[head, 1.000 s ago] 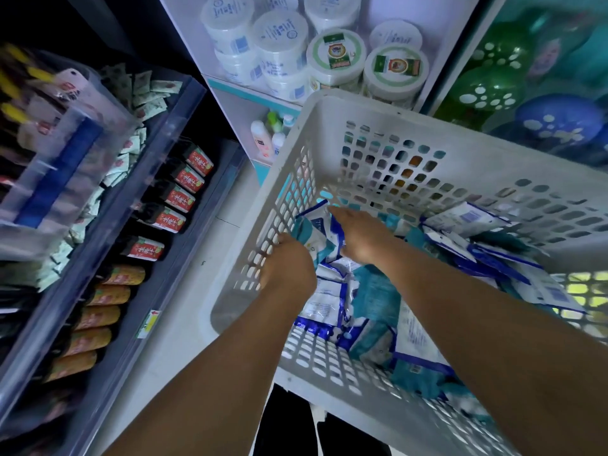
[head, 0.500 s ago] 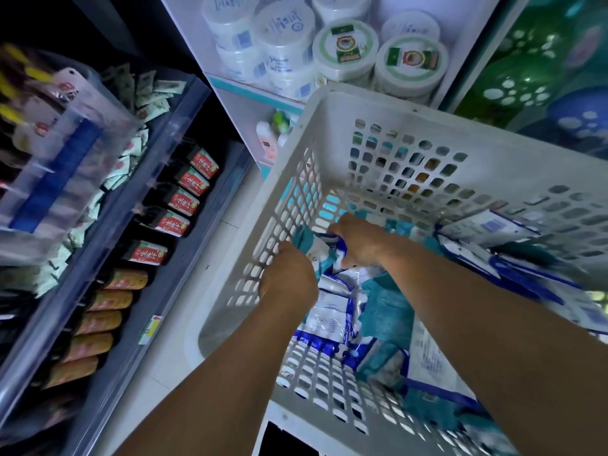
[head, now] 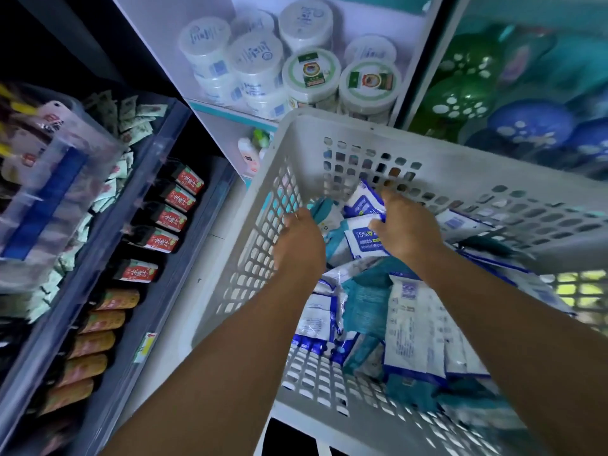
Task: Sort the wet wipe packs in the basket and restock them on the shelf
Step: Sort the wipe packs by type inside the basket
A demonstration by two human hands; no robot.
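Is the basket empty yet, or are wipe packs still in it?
Not empty. The white basket holds a heap of blue-and-white and teal wet wipe packs; the right hand grips one.

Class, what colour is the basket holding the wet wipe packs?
White, pierced with holes, in the head view: basket.
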